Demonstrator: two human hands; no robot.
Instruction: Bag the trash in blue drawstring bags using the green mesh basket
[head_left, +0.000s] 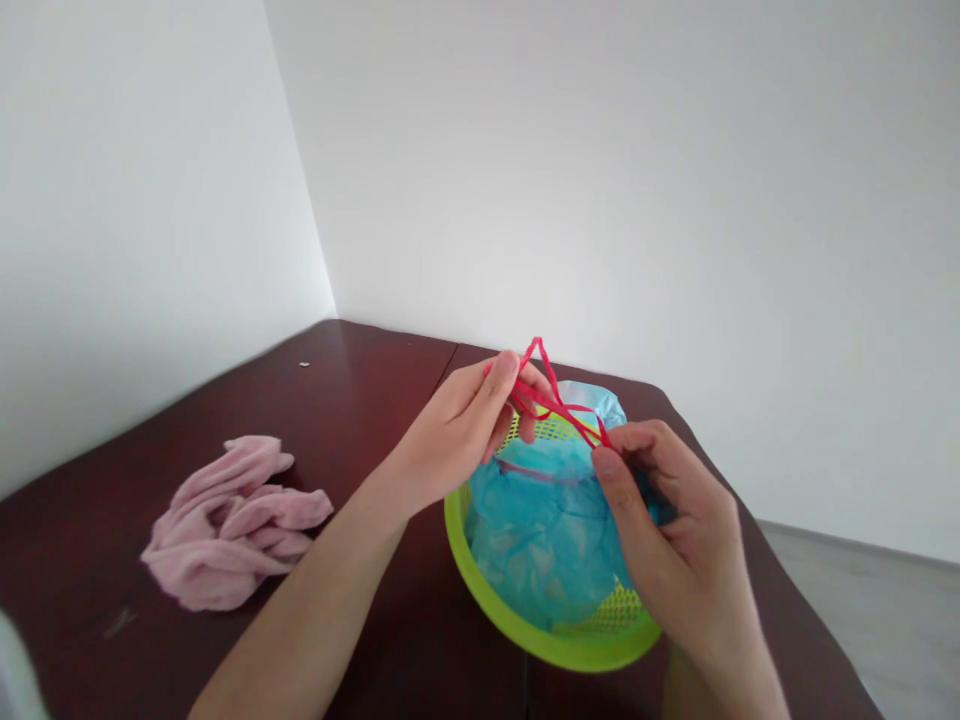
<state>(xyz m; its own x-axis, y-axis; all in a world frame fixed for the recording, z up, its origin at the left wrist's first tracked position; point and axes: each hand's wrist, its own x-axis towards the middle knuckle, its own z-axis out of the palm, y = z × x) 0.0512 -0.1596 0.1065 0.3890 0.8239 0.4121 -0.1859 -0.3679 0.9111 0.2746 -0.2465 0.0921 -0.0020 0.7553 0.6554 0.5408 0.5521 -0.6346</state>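
A lime green plastic basket (525, 625) stands on a dark brown table (360, 400), lined with a light blue plastic bag (544, 530). Red drawstrings (559, 405) of the bag stretch between my two hands above the basket. My left hand (469, 425) pinches one end of the strings at the basket's far left rim. Over the basket's right side, my right hand (671, 520) is closed on the other end with thumb and fingers, and seems to touch the bag's edge too.
A crumpled pink cloth (229, 520) lies on the table to the left. White walls meet in a corner behind the table. Grey floor (870, 610) shows past the table's right edge. A small white speck (304, 364) lies far back.
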